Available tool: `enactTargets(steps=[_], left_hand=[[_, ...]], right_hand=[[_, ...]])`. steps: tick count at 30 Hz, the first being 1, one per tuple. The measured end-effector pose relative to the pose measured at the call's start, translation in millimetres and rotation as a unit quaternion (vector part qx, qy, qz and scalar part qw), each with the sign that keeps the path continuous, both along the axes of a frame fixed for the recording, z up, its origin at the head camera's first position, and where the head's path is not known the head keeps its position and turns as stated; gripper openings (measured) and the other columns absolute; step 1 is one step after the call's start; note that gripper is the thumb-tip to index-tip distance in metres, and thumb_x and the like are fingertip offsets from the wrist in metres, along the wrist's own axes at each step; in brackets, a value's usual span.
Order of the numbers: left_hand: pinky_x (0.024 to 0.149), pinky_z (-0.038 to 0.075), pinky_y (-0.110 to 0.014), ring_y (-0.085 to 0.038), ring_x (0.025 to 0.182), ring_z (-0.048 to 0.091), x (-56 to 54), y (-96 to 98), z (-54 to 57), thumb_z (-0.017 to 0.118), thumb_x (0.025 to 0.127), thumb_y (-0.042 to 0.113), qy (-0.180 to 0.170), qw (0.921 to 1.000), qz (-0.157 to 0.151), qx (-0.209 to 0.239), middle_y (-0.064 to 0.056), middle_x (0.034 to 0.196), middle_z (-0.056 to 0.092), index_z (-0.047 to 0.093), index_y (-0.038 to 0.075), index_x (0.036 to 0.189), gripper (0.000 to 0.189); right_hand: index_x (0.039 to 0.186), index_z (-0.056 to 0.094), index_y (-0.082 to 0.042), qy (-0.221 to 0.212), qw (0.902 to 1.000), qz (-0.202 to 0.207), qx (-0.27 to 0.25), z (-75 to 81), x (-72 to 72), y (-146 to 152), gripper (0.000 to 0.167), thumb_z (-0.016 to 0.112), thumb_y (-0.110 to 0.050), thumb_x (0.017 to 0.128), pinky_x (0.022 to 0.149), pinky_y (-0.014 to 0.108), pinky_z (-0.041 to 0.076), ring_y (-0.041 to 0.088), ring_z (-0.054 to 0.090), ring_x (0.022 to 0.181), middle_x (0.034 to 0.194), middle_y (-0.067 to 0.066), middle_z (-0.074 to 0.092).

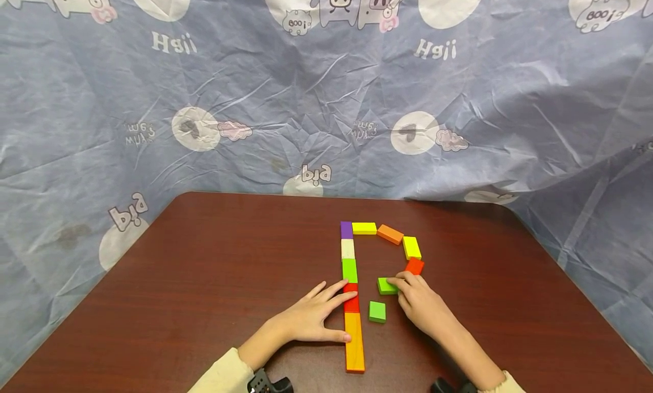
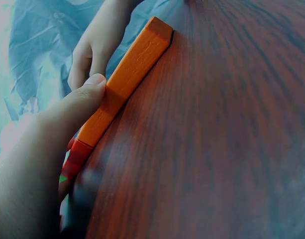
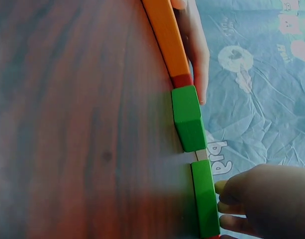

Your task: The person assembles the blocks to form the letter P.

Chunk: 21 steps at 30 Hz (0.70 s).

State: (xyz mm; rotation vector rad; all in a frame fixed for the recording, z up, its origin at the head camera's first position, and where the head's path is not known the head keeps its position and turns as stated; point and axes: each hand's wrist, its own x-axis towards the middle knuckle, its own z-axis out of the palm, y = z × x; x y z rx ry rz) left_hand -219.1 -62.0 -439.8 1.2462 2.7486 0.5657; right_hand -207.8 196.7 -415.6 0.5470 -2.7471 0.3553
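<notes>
My left hand (image 1: pixel 316 316) lies spread over a straight column of wooden blocks. Its thumb touches the long orange block (image 1: pixel 354 342) and two fingertips reach the red block (image 1: pixel 352 304) and the edge of the green block (image 1: pixel 349 270). Bent fingers of my right hand (image 1: pixel 423 305) hold the right end of a small flat green block (image 1: pixel 385 286), which they partly cover; the thumb's contact is hidden. Beside that hand is another red block (image 1: pixel 415 263), partly covered. Between the hands stands a green cube-like block (image 1: pixel 377 312), nearer in the right wrist view (image 3: pixel 187 117).
At the column's far end are a cream block (image 1: pixel 347 249) and a purple block (image 1: pixel 346 229). A yellow block (image 1: pixel 364 228), an orange block (image 1: pixel 390 234) and a second yellow block (image 1: pixel 411 248) curve rightward. Patterned cloth (image 1: pixel 326 98) hangs behind the brown table (image 1: pixel 229 257).
</notes>
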Motion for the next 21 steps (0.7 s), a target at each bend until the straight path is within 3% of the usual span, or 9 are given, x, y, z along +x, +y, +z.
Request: enactTargets(steps=[6,14,21], left_hand=[[0.115,0.014,-0.043,-0.015,0.139,0.021,-0.1,0.6,-0.6,0.049,0.08,0.066,-0.003,1.0,0.0,0.003,0.002,0.153,0.014,0.022,0.032,0.144,0.077],[0.115,0.014,-0.043,-0.015,0.139,0.022,0.3,0.0,0.8,0.049,0.08,0.066,-0.003,1.0,-0.001,0.0,0.001,0.153,0.014,0.022,0.031,0.144,0.077],[0.115,0.014,-0.043,-0.015,0.139,0.022,0.4,-0.2,1.0,0.048,0.08,0.066,-0.004,1.0,0.0,0.002,0.001,0.153,0.014,0.022,0.032,0.144,0.077]], right_hand=[[0.106,0.065,-0.012,-0.016,0.9998,-0.008,-0.01,0.6,-5.2,1,0.026,0.053,-0.003,0.085,0.07,0.035,0.051,0.017,0.054,0.096,0.104,-0.001,0.058],[0.106,0.065,-0.011,0.014,0.9997,0.002,0.018,7.4,-0.5,-3,0.025,0.057,-0.006,0.083,0.072,0.036,0.049,0.019,0.058,0.09,0.102,0.0,0.06],[0.096,0.069,-0.015,-0.065,0.9963,0.032,0.045,32.1,24.0,-23,0.015,0.059,-0.019,0.086,0.074,0.035,0.05,0.012,0.06,0.083,0.093,-0.006,0.063]])
